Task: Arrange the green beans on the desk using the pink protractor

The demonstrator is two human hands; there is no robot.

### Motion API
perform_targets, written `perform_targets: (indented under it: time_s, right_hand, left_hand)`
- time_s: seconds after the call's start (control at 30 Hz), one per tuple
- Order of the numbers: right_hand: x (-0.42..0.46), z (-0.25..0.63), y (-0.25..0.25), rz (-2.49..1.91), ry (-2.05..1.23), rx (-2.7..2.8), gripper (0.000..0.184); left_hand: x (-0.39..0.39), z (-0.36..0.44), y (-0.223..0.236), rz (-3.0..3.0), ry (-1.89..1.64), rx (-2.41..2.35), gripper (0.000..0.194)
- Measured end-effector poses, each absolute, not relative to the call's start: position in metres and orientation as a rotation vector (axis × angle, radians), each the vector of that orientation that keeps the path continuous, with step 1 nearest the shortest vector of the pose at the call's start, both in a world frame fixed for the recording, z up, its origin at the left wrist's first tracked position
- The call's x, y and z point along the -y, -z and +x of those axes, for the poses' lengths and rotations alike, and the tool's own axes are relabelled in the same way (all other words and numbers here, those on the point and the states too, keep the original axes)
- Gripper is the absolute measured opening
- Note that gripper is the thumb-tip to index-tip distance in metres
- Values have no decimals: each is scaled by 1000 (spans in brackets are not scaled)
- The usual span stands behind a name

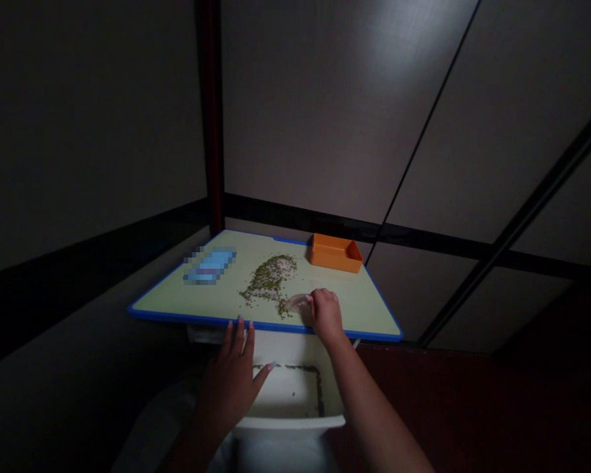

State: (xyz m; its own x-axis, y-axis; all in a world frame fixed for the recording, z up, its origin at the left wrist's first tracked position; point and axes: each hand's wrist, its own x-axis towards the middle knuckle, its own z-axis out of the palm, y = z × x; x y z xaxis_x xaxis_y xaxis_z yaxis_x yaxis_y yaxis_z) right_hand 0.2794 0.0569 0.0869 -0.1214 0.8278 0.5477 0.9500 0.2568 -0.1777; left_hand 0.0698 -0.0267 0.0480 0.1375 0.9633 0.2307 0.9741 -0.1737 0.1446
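Note:
My right hand [327,316] is closed on a clear, rounded plastic piece [298,302], held low over the pale yellow board [357,305] near its front edge. I cannot tell exactly what kind of piece it is. Just left of it, a loose spread of small green grains [268,279], like mung beans, lies on the board with some pale bits among them. My left hand [236,371] has its fingers spread, tips at the board's blue front edge, and holds nothing. Below the board stands a white bin [295,424], partly hidden by my left hand, with similar grains along its inner edges.
An orange open box [335,255] sits at the board's back right corner. On the left of the board lies a blurred-out light blue item [210,266]. Dark panelled walls [300,118] close in behind and to the left. The reddish floor [423,407] shows at right.

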Motion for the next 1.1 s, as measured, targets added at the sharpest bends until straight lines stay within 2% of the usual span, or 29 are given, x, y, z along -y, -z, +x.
perform_targets:
  time_s: [0.4, 1.1]
  right_hand:
    - [-59, 282, -88, -1792, 154, 1964, 12]
    - [-63, 285, -82, -1758, 154, 1974, 16]
  left_hand:
    - [27, 71, -50, -2348, 452, 2005, 72]
    - [27, 68, -46, -2343, 500, 1964, 73]
